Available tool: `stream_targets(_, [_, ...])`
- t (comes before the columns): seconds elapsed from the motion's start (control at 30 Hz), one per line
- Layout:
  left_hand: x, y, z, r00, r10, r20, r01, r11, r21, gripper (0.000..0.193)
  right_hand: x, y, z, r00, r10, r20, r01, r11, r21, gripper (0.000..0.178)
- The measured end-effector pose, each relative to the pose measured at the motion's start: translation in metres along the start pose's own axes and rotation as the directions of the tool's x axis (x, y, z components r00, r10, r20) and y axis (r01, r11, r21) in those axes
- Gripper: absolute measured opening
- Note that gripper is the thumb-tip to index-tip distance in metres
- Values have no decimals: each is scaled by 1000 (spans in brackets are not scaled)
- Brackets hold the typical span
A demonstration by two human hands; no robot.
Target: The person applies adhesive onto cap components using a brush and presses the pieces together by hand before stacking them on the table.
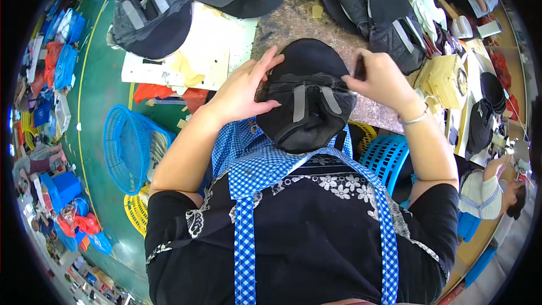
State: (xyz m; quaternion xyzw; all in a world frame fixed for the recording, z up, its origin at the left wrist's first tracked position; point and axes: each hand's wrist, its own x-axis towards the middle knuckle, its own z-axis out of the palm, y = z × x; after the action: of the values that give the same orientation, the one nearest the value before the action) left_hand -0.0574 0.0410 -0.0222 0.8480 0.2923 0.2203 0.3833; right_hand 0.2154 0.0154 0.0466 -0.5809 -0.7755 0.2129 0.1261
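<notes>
A black cap [310, 59] with a rounded brim and two grey strips lies in front of me at the table's near edge. Along its left side rests my left hand [245, 87], fingers stretched out and apart, the thumb touching the dark fabric. My right hand [381, 79] is closed at the cap's right edge, thumb and bent fingers pinching where brim and crown meet. Something dark shows between that thumb and forefinger; I cannot make out whether it is a separate thing. The right fingertips are partly hidden.
More black caps [158, 11] lie on the left, and others [389, 5] at the far right of the worn table [288, 14]. White sheets [226, 39] and a yellowish block-like stack [443, 82] flank the work. Blue baskets [121, 149] stand below left. Another person [480, 192] sits right.
</notes>
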Motion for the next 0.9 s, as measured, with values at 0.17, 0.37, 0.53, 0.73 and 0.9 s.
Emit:
stream_targets(0.17, [-1, 6, 3, 1000, 1, -18, 0, 999, 38, 97, -16, -6, -7, 905, 387, -175, -256, 826, 503, 26])
stream_targets(0.37, [-30, 7, 11, 980, -5, -201, 31, 991, 127, 75, -53, 17, -2, 769, 490, -410, -489, 865, 118, 22])
stream_targets(0.53, [-119, -23, 50, 695, -704, 145, 608, 468, -642, 48, -139, 70, -43, 344, 631, -695, -171, 770, 614, 16])
stream_targets(0.73, [-63, 12, 54, 852, -394, 345, 318, -135, -939, 54, -150, 120, -28, 463, 557, -689, -381, 827, 413, 18])
stream_targets(0.9, [-16, 51, 34, 823, -523, 220, 253, -9, -967, 34, -171, 131, -50, 213, 706, -676, -439, 687, 579, 24])
